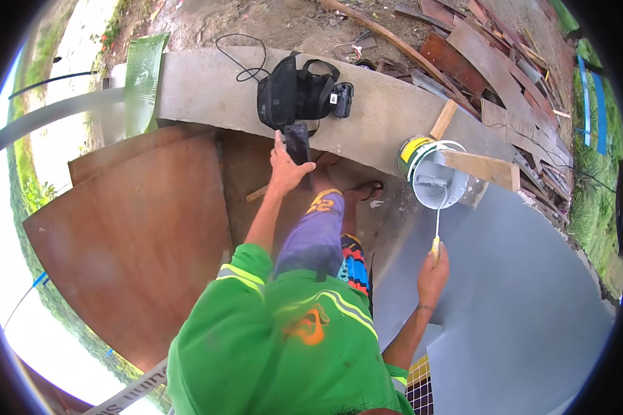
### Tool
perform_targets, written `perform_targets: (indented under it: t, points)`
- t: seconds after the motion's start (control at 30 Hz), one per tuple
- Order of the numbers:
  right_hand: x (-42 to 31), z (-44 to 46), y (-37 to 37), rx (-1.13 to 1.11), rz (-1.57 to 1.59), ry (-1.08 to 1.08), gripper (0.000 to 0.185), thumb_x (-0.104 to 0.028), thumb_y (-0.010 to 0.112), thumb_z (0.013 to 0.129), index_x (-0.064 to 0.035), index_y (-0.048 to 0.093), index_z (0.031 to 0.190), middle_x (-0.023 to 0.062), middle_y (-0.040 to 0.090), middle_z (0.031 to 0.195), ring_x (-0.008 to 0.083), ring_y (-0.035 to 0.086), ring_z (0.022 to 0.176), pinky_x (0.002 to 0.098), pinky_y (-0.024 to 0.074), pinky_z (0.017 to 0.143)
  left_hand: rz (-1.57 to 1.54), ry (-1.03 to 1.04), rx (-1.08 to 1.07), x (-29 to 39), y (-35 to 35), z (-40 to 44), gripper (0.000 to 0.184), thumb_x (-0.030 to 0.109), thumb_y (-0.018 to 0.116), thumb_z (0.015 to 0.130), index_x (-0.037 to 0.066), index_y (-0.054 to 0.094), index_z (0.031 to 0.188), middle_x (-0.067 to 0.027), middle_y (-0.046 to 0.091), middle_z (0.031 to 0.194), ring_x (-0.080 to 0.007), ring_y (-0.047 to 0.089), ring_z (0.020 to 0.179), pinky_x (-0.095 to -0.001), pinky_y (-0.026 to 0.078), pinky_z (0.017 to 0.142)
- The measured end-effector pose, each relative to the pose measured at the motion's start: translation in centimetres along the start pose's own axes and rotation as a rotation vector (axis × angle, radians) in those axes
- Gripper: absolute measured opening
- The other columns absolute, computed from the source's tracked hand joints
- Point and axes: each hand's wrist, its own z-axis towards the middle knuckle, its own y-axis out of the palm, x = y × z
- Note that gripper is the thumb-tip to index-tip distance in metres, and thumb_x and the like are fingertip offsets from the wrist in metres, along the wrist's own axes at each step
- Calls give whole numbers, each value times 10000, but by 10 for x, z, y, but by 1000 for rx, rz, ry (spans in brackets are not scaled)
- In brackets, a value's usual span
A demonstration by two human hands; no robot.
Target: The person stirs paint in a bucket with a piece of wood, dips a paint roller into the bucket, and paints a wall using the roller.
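Note:
My left hand (287,168) is closed around a dark phone (298,142), held above the near edge of the concrete ledge. My right hand (432,278) grips the yellowish handle of a paint roller (436,247). Its thin metal rod reaches into a bucket (403,153) with a yellow and green label, where the grey-coated roller head rests inside. Grey paint coats the bucket's inner wall. Across the bucket's rim lies a wooden board (488,169).
A black bag (277,93) with straps and a cable sits on the concrete ledge (374,104), beside a small black device (341,99). At left stands a brown panel (138,242); at right spreads a grey-painted surface (519,297). Scrap boards (491,62) lie beyond the ledge.

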Motion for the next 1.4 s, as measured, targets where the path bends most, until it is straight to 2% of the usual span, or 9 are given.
perform_targets:
  t: [0.2, 0.47, 0.73, 0.83, 0.97, 1.1, 1.23, 1.3, 1.4]
  points:
    - [-18, 0, 0, -47, -7, 54, 434, -131, 514, 996, 50, 488, 1389, 243, 586, 1321, 385, 560, 1235, 422, 444, 1045, 261, 20, 205, -94, -84, 85, 1272, 228, 841, 641, 82, 0, 1584, -318, 338, 1424, -489, 340, 1312, -569, 345, 1090]
    - [-41, -5, 8, -1, -102, 44, 430, -135, 495, 1013, 18, 474, 1415, 239, 593, 1305, 368, 590, 1182, 418, 456, 1013, 393, -32, 190, -127, -86, 218, 1255, 216, 841, 652, 121, 6, 1584, -310, 312, 1457, -501, 317, 1342, -622, 349, 1072]
    - [-93, -9, -13, -26, -111, 314, 425, -154, 515, 999, 11, 507, 1391, 242, 641, 1215, 369, 629, 1117, 408, 474, 978, 513, 43, 220, -133, -76, 230, 1226, 191, 850, 691, 102, 18, 1588, -293, 300, 1495, -486, 334, 1353, -566, 350, 1105]
    - [-75, -11, -14, 45, -85, 219, 419, -207, 512, 991, -12, 551, 1360, 194, 663, 1107, 317, 631, 1010, 380, 476, 931, 533, 26, 250, -132, -75, 217, 1193, 240, 838, 724, 79, 29, 1586, -307, 279, 1508, -491, 307, 1378, -567, 328, 1123]
    - [-64, -7, -20, 75, -4, 160, 409, -211, 521, 983, -19, 564, 1342, 222, 671, 1071, 345, 647, 984, 396, 489, 901, 390, -80, 316, -154, -73, 193, 1135, 337, 788, 784, -32, 45, 1558, -339, 272, 1497, -486, 281, 1398, -552, 265, 1159]
    - [-39, 23, -2, 91, -9, 106, 392, -214, 522, 972, -25, 581, 1310, 255, 662, 1145, 429, 631, 1067, 457, 494, 905, 405, -79, 212, -150, -68, 125, 1059, 301, 771, 794, -21, 115, 1560, -327, 276, 1502, -471, 263, 1404, -535, 267, 1159]
    - [-36, 17, -30, 11, 26, 146, 377, -234, 509, 967, -34, 599, 1274, 259, 659, 1152, 457, 603, 1093, 482, 494, 909, 329, -136, -94, -166, -87, 84, 753, 230, 735, 817, -47, 432, 1449, -290, 505, 1389, -401, 469, 1325, -462, 386, 1103]
    - [-35, 12, -37, 68, 69, 91, 356, -239, 512, 958, -49, 613, 1242, 261, 666, 1115, 463, 609, 1068, 502, 497, 898, 262, -158, -203, -182, -97, 76, 671, 208, 674, 860, -49, 447, 1437, -251, 553, 1354, -296, 597, 1171, -419, 510, 952]
    - [-39, 21, -35, 91, 30, 90, 306, -230, 522, 939, -80, 632, 1181, 259, 681, 1051, 473, 626, 1023, 543, 502, 878, 53, -260, -301, -234, -99, 91, 600, 217, 643, 900, -5, 470, 1431, -181, 562, 1363, -258, 595, 1139, -385, 516, 863]
